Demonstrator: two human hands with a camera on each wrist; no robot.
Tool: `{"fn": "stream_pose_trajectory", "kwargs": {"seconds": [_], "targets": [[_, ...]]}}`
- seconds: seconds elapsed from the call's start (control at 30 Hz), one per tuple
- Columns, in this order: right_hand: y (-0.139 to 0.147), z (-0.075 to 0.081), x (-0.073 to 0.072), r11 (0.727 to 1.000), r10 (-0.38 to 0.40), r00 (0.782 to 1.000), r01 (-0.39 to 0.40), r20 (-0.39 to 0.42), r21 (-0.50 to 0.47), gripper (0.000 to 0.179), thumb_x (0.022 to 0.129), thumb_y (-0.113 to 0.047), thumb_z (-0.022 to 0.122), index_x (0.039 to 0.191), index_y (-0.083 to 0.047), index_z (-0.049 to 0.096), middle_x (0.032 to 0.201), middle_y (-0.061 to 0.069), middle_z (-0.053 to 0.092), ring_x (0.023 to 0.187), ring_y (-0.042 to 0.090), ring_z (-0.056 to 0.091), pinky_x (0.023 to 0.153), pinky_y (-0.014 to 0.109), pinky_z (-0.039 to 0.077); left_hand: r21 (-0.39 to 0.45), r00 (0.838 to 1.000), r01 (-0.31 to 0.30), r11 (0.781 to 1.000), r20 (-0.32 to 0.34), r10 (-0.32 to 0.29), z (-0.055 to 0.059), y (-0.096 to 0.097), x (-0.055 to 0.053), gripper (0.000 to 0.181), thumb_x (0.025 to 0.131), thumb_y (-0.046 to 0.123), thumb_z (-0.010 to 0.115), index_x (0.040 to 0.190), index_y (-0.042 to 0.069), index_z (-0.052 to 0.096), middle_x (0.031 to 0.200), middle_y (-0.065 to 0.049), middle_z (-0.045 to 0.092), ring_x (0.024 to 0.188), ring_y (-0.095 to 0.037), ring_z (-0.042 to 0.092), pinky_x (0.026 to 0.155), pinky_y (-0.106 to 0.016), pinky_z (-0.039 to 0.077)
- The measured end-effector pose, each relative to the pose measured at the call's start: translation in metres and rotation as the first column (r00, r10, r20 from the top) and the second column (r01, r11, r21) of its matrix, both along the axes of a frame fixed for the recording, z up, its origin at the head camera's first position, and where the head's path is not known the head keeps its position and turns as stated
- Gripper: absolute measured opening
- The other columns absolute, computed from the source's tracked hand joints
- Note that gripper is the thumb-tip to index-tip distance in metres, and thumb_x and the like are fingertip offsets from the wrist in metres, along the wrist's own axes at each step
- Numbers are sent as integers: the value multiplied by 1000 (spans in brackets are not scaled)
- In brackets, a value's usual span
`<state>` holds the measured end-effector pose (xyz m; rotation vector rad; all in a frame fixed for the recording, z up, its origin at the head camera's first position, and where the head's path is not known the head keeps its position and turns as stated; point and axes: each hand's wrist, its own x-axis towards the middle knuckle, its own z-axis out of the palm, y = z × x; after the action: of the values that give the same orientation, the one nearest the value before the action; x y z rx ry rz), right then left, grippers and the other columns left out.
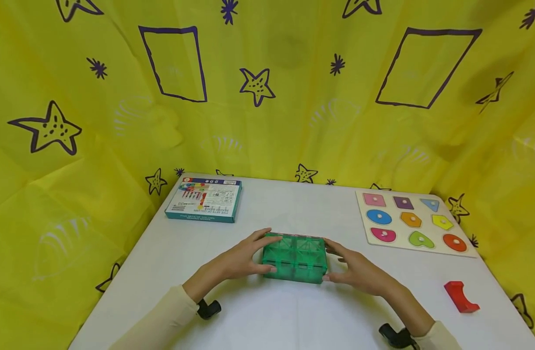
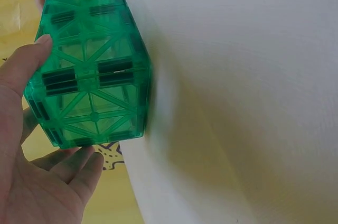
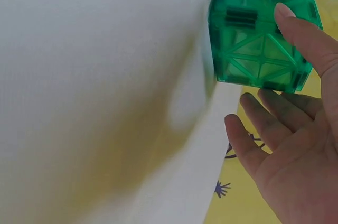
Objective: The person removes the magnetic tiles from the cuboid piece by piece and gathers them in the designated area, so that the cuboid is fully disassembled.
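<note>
We are looking down at a white worktop [image 1: 267, 316], where a translucent green magnetic-tile block [image 1: 295, 260] is sitting near the middle, its long side turning towards us. The left hand [image 1: 241, 261] is gripping the left end, its thumb pressing the near side and its fingers reaching to the far side. The right hand [image 1: 359, 273] is gripping the right end likewise, a few fingers extending clear of it. At the back left, a teal-edged toy box [image 1: 204, 199] is lying flat. At the back right, a cream puzzle board [image 1: 402, 237] is carrying nine colourful knobbed shapes; nearer, a red arched block [image 1: 460, 297] is lying. Behind everything, a yellow star-patterned curtain [image 1: 289, 133] is hanging.
</note>
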<state>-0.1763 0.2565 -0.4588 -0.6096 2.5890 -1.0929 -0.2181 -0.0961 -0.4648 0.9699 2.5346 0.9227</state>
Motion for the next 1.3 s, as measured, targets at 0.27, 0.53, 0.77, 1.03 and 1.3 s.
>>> {"fn": "stream_pose_trajectory", "kwargs": {"seconds": [0.27, 0.53, 0.77, 1.03, 1.3], "targets": [[4, 3, -4, 999, 39, 999, -39, 19, 2, 90, 96, -35, 80, 165, -5, 30, 165, 21, 42, 146, 49, 45, 111, 60, 46, 14, 1000, -3, 1000, 18, 3, 1, 0, 1, 75, 98, 46, 75, 163, 28, 42, 174, -15, 21, 158, -39, 29, 119, -63, 38], [4, 5, -5, 999, 35, 999, -35, 17, 7, 85, 97, -30, 77, 165, -4, 32, 165, 21, 42, 145, 48, 47, 110, 60, 47, 12, 1000, -11, 1000, 18, 11, 1, 1, 0, 75, 98, 47, 75, 163, 29, 42, 174, -13, 21, 158, -38, 30, 119, -62, 38], [1, 2, -5, 1000, 12, 1000, -12, -9, 1, 85, 94, -27, 79, 163, -5, 35, 161, 20, 47, 144, 48, 48, 111, 61, 46, 10, 1000, -12, 1000, 17, 11, 2, 1, 0, 76, 98, 47, 76, 163, 29, 42, 174, -13, 21, 157, -38, 31, 118, -62, 39], [-7, 7, 0, 999, -37, 999, 36, 7, 13, 93, 90, -21, 77, 167, -8, 27, 160, 17, 49, 141, 44, 53, 111, 64, 47, 10, 1000, -13, 1000, 20, 13, 3, 2, 1, 75, 98, 46, 75, 162, 28, 42, 174, -14, 22, 157, -39, 32, 118, -62, 40], [-13, 12, 0, 993, -66, 996, 72, -61, 96, 94, 93, -51, 77, 164, -7, 34, 163, 17, 43, 143, 45, 48, 110, 67, 46, 8, 999, -22, 1000, 24, 22, 4, 2, 3, 74, 98, 46, 76, 162, 29, 43, 174, -12, 23, 157, -38, 32, 118, -62, 40]]}}
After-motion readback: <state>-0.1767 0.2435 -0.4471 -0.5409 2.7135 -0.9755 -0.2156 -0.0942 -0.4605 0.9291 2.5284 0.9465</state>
